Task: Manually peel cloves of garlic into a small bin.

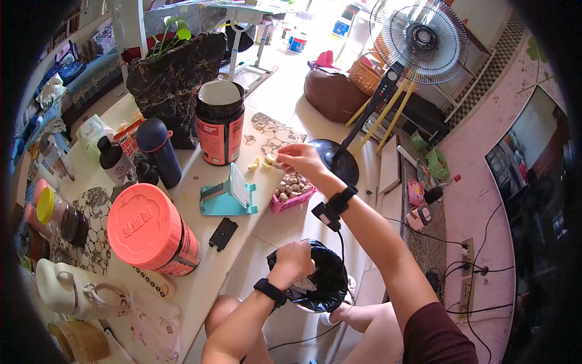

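My right hand [303,161] reaches to the table's edge, its fingertips pinched on a pale yellow piece [270,159]. Two more small pale pieces [253,164] lie on the tabletop beside it. Below that hand, a pink basket [291,202] holds several small, round, brownish nuts or fruits [291,185]. My left hand [292,260] is curled over a bin lined with a black plastic bag [329,277]; its fingertips are hidden, so what it holds cannot be made out. Some whitish waste [303,286] shows in the bin beneath it.
On the table [213,255] stand a teal phone stand [229,195], a flat black part [223,234], a pink-lidded canister [145,227], an open canister [220,127] and a dark blue bottle [159,152]. A standing fan [420,38] is beyond. A cord hangs from my right wrist strap [335,207].
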Demonstrator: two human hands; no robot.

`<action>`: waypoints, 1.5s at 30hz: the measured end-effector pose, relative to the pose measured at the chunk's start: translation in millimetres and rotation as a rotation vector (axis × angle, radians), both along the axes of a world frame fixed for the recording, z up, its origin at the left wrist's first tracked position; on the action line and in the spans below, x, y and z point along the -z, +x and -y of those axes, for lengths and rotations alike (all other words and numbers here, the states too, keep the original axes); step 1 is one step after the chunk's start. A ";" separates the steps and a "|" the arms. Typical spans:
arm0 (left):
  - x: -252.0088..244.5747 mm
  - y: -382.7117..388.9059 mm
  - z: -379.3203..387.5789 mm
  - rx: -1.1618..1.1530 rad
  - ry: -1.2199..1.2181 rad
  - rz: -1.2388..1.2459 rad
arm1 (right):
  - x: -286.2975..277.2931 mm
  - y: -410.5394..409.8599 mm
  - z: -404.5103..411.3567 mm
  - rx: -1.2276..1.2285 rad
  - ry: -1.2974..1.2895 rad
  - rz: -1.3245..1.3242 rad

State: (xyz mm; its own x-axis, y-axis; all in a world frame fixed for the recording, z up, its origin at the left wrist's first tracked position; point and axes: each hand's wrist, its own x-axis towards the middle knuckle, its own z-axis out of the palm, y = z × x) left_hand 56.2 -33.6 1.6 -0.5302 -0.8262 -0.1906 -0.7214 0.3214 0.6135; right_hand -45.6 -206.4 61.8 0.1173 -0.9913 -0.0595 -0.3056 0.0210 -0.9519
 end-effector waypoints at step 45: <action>5.2 -55.1 -25.7 -0.215 0.807 -0.916 | 22.9 -103.1 -261.6 0.259 -0.339 -0.437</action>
